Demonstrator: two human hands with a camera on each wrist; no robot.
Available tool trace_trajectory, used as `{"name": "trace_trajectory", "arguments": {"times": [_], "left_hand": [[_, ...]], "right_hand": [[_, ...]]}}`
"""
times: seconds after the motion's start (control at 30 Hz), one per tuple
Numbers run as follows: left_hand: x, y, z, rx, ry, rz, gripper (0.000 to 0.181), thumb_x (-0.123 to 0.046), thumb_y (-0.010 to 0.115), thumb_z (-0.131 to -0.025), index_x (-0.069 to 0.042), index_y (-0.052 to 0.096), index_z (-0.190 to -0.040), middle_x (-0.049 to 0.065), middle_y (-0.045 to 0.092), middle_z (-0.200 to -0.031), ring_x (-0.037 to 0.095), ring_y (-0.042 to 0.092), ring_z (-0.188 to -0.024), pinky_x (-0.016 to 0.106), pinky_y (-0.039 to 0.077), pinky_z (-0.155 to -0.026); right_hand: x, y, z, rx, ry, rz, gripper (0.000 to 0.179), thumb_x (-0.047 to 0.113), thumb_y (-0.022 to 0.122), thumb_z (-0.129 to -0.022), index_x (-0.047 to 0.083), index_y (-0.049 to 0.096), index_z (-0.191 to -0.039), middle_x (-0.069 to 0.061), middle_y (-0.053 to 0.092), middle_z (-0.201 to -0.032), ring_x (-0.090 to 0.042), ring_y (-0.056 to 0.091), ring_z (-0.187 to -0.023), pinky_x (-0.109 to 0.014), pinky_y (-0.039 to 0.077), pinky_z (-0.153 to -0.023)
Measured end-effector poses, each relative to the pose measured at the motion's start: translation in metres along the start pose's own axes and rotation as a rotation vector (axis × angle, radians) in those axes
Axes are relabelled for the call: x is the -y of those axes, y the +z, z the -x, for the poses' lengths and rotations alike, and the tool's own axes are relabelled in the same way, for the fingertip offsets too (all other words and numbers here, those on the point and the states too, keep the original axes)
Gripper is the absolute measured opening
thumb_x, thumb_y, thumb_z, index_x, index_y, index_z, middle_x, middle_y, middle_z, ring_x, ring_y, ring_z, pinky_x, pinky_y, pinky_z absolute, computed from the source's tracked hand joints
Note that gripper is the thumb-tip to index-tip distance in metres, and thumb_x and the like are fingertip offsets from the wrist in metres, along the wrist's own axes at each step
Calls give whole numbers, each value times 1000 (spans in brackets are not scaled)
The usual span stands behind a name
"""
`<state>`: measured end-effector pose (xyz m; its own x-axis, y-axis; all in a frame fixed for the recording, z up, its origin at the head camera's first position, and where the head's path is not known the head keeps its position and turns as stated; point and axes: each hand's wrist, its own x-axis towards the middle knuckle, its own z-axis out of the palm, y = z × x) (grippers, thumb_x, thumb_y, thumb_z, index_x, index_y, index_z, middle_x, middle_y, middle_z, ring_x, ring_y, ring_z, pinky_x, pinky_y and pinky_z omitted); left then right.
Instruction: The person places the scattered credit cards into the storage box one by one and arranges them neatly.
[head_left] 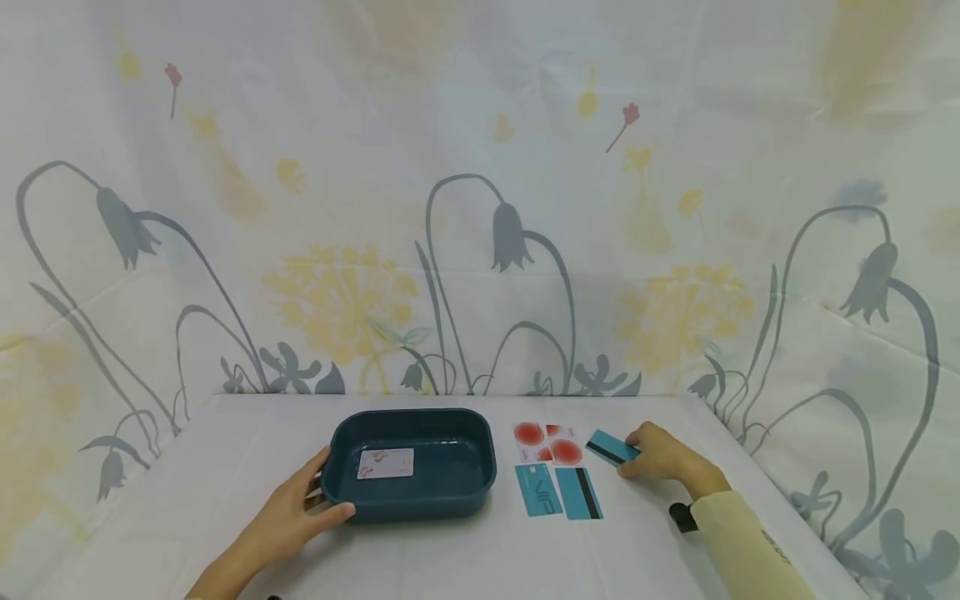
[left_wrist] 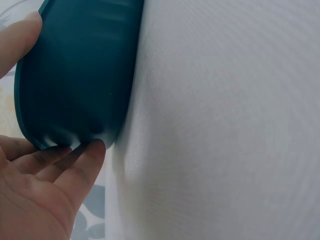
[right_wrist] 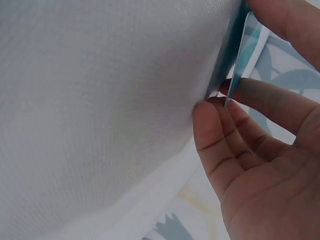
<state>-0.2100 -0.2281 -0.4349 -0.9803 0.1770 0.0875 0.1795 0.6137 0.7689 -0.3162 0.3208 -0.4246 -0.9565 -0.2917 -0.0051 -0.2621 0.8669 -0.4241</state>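
At the left corner of a dark teal plastic basin [head_left: 468, 492], my left hand [head_left: 296, 507] holds on, with its thumb at the front rim and its fingers against the end wall. The left wrist view shows those fingertips on the basin's outside [left_wrist: 80, 75]. A white printed card [head_left: 386, 463] lies flat on the basin floor. On the right, my right hand [head_left: 658, 454] pinches a blue card with a black stripe [head_left: 606, 447] by its right end. Seen from the right wrist, this card [right_wrist: 244, 55] is tilted up off the tablecloth between thumb and fingers.
Between basin and right hand lie two red-and-white cards [head_left: 529, 442] at the back. In front of them are a blue VIP card [head_left: 537, 490] and a blue striped card [head_left: 574, 493]. A white cloth [head_left: 420, 562] covers the table; a flowered curtain [head_left: 480, 125] hangs behind.
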Motion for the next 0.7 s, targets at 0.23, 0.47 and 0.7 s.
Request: {"name": "trace_trajectory", "arguments": {"times": [0.23, 0.47, 0.7], "left_hand": [[0, -1, -2, -3, -3, 2, 101, -43, 74, -81, 3, 17, -150, 32, 28, -148, 44, 47, -124, 41, 48, -95], [1, 2, -1, -1, -17, 19, 100, -41, 75, -81, 3, 17, -150, 31, 28, -148, 44, 47, -124, 38, 49, -95], [2, 2, -2, -8, -10, 11, 100, -41, 75, -81, 3, 17, -150, 31, 28, -148, 44, 47, -124, 38, 49, -94]], "right_hand": [[-5, 1, -3, 16, 6, -13, 48, 20, 81, -73, -10, 65, -107, -11, 65, -95, -22, 55, -83, -44, 50, -78], [-8, 2, -2, 21, 15, 3, 58, 23, 82, -72, -4, 61, -119, -11, 60, -93, -23, 53, -82, -42, 48, -74], [-9, 3, -2, 1, -7, 22, 54, 22, 81, -71, -2, 62, -115, -11, 57, -94, -23, 52, -85, -42, 48, -75]]}}
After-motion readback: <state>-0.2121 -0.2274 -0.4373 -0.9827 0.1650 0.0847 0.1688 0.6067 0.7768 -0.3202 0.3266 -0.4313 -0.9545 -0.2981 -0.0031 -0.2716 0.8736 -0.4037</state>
